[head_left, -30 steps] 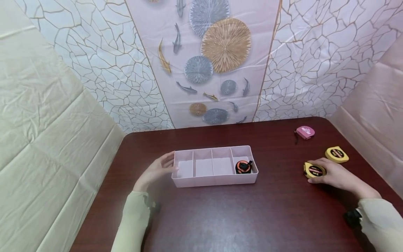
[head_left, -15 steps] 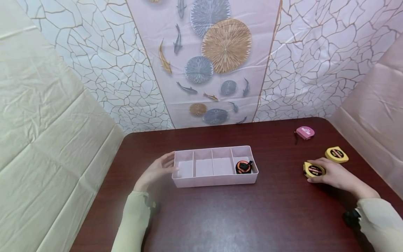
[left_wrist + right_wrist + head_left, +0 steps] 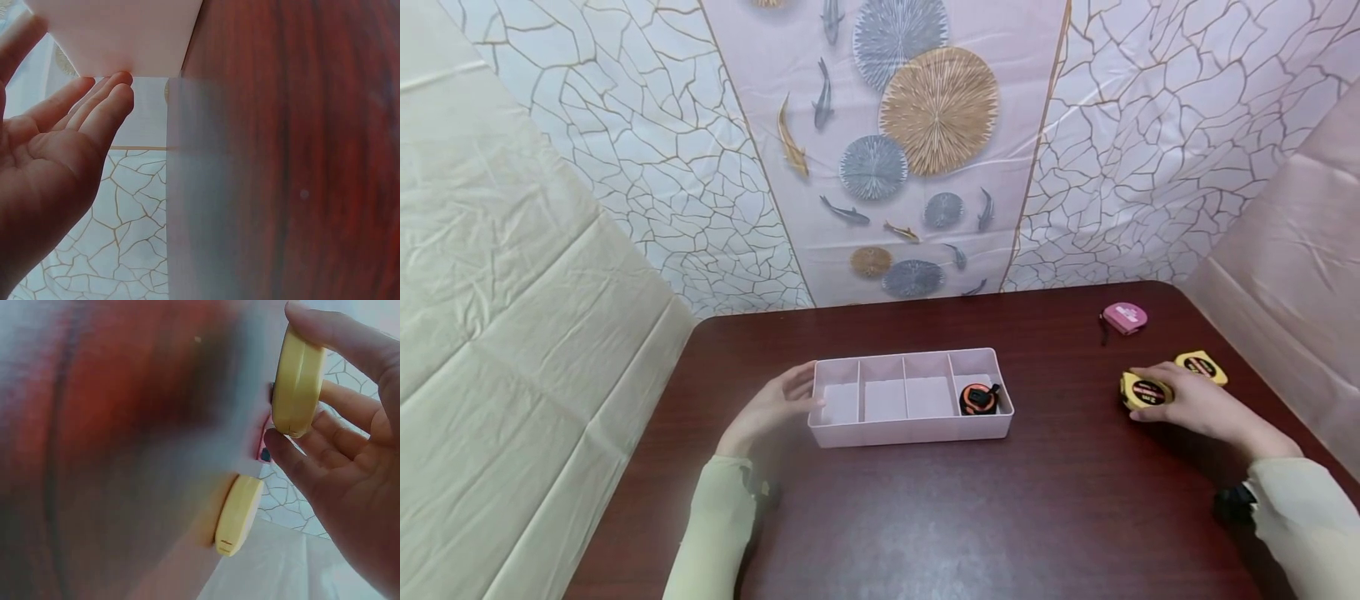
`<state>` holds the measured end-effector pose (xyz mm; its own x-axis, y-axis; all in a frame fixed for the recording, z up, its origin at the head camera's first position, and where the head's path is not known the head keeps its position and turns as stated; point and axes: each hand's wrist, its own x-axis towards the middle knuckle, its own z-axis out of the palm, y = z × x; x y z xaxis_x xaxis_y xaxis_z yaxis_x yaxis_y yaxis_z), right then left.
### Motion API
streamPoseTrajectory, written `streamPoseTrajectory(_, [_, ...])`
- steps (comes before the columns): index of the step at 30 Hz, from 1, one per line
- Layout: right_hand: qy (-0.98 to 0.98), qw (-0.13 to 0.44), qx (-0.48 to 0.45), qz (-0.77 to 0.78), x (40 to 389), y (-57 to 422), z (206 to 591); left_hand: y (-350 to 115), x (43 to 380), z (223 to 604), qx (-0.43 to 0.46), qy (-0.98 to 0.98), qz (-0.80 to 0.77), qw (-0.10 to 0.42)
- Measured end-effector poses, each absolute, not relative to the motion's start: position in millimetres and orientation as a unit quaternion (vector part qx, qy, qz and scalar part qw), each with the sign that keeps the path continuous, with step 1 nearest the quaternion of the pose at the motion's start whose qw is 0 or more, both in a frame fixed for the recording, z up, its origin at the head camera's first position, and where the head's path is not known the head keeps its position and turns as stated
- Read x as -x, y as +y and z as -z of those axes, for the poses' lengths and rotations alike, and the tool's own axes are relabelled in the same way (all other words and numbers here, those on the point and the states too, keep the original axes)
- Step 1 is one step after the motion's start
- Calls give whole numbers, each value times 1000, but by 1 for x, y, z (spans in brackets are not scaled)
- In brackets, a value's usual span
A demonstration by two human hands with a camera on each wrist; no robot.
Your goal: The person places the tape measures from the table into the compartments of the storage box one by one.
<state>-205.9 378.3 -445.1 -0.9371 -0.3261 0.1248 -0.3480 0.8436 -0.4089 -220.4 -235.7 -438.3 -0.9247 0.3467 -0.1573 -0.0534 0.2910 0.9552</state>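
A yellow tape measure [image 3: 1146, 391] is pinched between thumb and fingers of my right hand [image 3: 1197, 401], at the right of the table. In the right wrist view, the held tape measure [image 3: 299, 384] stands clear of the table, edge toward the camera. My left hand [image 3: 772, 408] rests against the left end of a pale pink divided box [image 3: 917, 431]. Its fairly straight fingertips touch the far corner and its thumb lies at the rim; in the left wrist view the box wall [image 3: 125, 37] shows above the fingers. A black and orange tape measure [image 3: 979, 399] lies in the box's rightmost compartment.
A second yellow tape measure [image 3: 1202, 367] lies just behind the right hand, partly hidden by it. Farther back is a pink tape measure [image 3: 1125, 318] with a dark strap. Patterned cloth [image 3: 880, 225] hangs behind the dark red table [image 3: 880, 533].
My right hand has raised the yellow tape measure slightly up and back, now covering part of the other yellow one. The left hand and the box stay where they were.
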Motion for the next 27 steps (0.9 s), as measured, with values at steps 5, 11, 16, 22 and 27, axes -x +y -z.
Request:
streamPoseTrajectory(5, [-960, 28, -172, -220, 210, 379, 438, -240, 229, 456, -92, 789, -589, 151])
streamPoseTrajectory(11, [-962, 40, -158, -219, 212, 379, 429, -239, 229, 461, -85, 799, -580, 136])
streamPoseTrajectory(16, [-962, 59, -142, -227, 213, 377, 417, -239, 228, 461, -80, 805, -574, 131])
streamPoseTrajectory(22, [-958, 79, -143, -237, 217, 373, 403, -239, 227, 461, -77, 806, -573, 128])
streamPoseTrajectory(27, [-959, 88, -141, -229, 220, 370, 389, -238, 227, 460, -81, 809, -568, 126])
